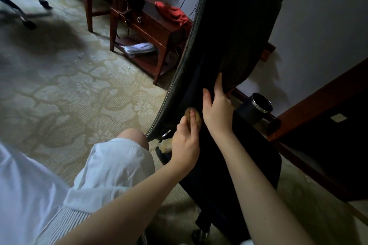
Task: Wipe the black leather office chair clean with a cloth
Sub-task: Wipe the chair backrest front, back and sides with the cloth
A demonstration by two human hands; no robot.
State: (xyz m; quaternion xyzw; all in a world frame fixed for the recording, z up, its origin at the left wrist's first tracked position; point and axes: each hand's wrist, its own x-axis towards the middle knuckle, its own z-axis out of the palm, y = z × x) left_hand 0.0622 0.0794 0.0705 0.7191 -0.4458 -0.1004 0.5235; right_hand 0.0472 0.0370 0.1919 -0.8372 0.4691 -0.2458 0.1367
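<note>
**Cloth on the lower back of the chair, both hands on the leather**

The black leather office chair (239, 36) stands directly in front of the person. Its backrest fills the middle of the view as a long dark band. The long axis runs on a diagonal, from the top right, far from the person, down to the lower left, near the knee (132, 135). A stitched seam follows its left edge.

The cloth (192, 117), brownish and bunched small, is pressed on the lower part of this backrest. A loose end of it shows below the palm. The left hand (186, 143) grips the cloth with curled fingers, and the fingertips push it against the leather. The right hand (217, 109) lies just beside it, a little higher on the backrest. Its fingers are nearly straight, the thumb is spread, and it lies flat on the leather. I judge that it steadies the chair.

Most of the backrest lies above and away from both hands, so the wiping must probably go upward along the diagonal. The left hand has the cloth, but the right hand is nearer to the upper part and lies in the path.

Around the chair is a patterned carpet (79, 95). Behind it stands a wooden side table (159, 32) with a red fabric (173, 14). A dark cylindrical cup (256, 107) lies to the right.
</note>
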